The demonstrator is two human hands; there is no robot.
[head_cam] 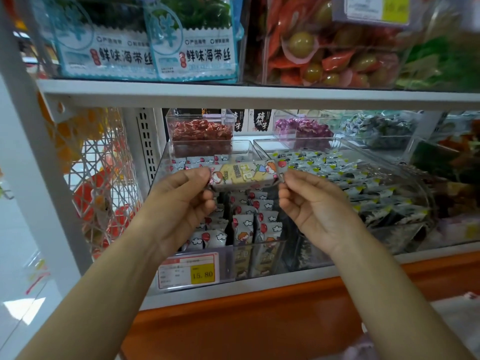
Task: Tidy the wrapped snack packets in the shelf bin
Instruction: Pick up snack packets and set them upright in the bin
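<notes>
Snack packet held level above clear shelf bin, pinched at both crimped ends: left hand on left end, right hand on right end. More matching packets stacked upright in bin below. Price tag on bin front. Neighbouring bin of dark-wrapped packets just right. Red candy box behind.

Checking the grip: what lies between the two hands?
In the head view, one snack packet spans from left hand to right hand, each pinching an end.
</notes>
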